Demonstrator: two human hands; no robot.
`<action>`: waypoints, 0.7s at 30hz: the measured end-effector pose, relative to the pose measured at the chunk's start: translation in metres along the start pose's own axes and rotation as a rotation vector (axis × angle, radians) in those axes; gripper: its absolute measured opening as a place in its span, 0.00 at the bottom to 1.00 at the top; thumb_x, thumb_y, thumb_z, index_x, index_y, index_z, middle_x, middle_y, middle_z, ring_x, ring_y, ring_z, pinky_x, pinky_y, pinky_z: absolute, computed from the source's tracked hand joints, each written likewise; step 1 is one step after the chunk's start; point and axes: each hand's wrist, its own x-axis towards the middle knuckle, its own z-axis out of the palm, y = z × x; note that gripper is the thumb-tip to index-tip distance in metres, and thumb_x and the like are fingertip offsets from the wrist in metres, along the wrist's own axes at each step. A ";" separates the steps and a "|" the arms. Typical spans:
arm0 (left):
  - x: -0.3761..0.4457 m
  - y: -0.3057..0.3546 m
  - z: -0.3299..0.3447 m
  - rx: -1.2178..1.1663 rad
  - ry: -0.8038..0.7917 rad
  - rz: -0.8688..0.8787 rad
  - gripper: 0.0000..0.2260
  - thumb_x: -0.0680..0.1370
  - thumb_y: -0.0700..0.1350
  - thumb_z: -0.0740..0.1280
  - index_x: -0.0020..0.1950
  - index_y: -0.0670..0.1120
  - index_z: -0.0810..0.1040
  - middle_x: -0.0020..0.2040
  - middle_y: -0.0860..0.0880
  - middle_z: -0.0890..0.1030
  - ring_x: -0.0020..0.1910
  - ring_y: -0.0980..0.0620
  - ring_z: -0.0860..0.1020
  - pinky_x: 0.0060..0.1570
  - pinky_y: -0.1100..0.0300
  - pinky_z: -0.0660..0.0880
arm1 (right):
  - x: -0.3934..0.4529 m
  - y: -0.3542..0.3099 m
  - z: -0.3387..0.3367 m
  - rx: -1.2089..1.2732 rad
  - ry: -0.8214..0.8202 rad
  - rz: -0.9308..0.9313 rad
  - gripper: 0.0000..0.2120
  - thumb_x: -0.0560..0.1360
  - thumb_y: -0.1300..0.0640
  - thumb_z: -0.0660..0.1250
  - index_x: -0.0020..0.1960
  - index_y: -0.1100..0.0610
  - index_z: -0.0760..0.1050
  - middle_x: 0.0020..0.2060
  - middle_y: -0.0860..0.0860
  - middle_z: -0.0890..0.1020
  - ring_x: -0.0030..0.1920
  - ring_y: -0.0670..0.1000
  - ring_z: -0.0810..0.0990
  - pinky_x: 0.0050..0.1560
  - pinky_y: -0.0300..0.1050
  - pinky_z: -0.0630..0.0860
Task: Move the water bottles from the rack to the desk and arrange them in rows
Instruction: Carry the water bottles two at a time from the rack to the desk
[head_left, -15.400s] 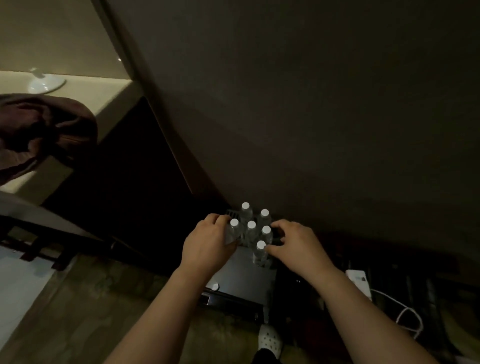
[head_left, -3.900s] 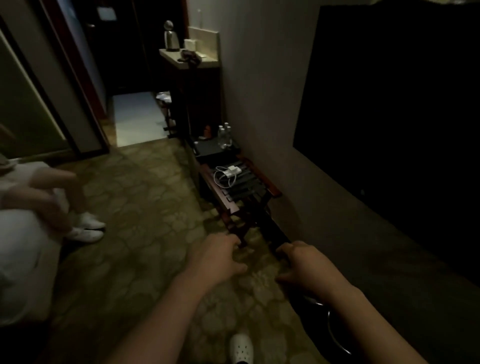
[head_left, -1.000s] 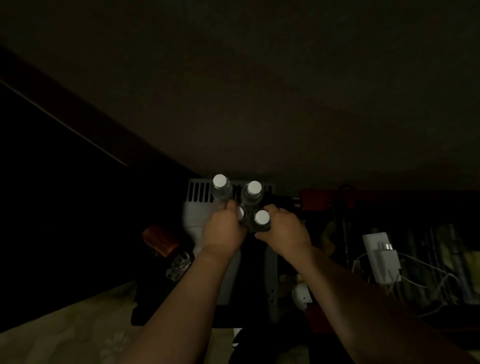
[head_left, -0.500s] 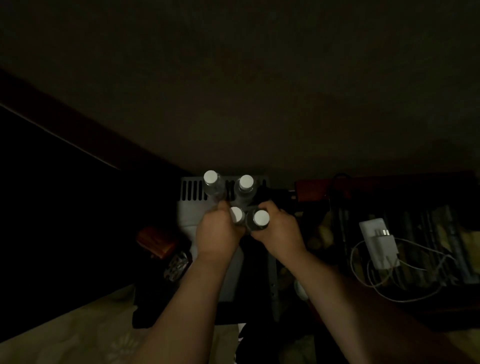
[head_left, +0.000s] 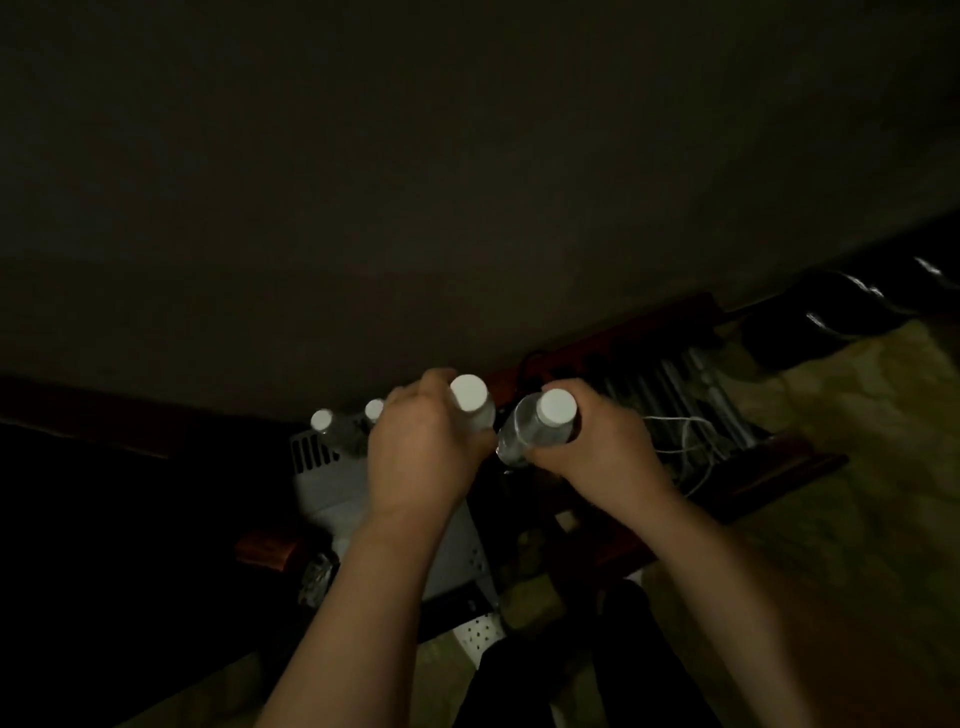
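Dim room, hard to see much. Left hand (head_left: 421, 457) is wrapped round one water bottle (head_left: 474, 408), white cap up, body mostly hidden behind the fingers; looks near upright. Right hand (head_left: 592, 447) grips a second bottle (head_left: 535, 423), cap toward the viewer and up, long axis tipped so the base leans down-left toward the other hand. Both bottles are lifted, close together but I can't tell if touching. Two more bottles (head_left: 332, 428) stand upright on the grey unit (head_left: 337, 483), just left of and beyond the left hand, caps up, axes vertical, so that hand is the nearer one for a later pick. Slatted luggage rack (head_left: 670, 395) w/ white cable (head_left: 685, 441) sits to the right, behind the right hand. Desk isn't in view, so which way the carry goes I can't say. Guess: the pair goes off to the desk next, kept cap-up, and the tilted one needs straightening before it's set down.
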 end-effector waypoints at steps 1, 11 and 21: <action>0.000 0.021 -0.004 0.003 -0.002 0.041 0.25 0.67 0.49 0.77 0.61 0.46 0.77 0.50 0.45 0.81 0.50 0.44 0.78 0.44 0.54 0.76 | -0.007 -0.001 -0.021 0.009 0.028 0.004 0.28 0.65 0.51 0.79 0.63 0.49 0.74 0.55 0.47 0.81 0.56 0.48 0.79 0.53 0.42 0.75; -0.036 0.252 0.000 -0.057 -0.042 0.418 0.17 0.67 0.55 0.76 0.53 0.53 0.79 0.46 0.55 0.81 0.46 0.54 0.78 0.43 0.56 0.77 | -0.095 0.060 -0.234 0.110 0.350 0.075 0.25 0.64 0.49 0.79 0.58 0.44 0.74 0.49 0.39 0.79 0.49 0.41 0.78 0.48 0.38 0.76; -0.089 0.492 0.104 -0.169 -0.152 0.504 0.15 0.65 0.57 0.76 0.45 0.54 0.77 0.39 0.57 0.79 0.38 0.61 0.77 0.40 0.54 0.80 | -0.172 0.201 -0.448 0.105 0.540 0.096 0.24 0.63 0.47 0.80 0.54 0.40 0.73 0.46 0.37 0.79 0.47 0.38 0.78 0.44 0.36 0.74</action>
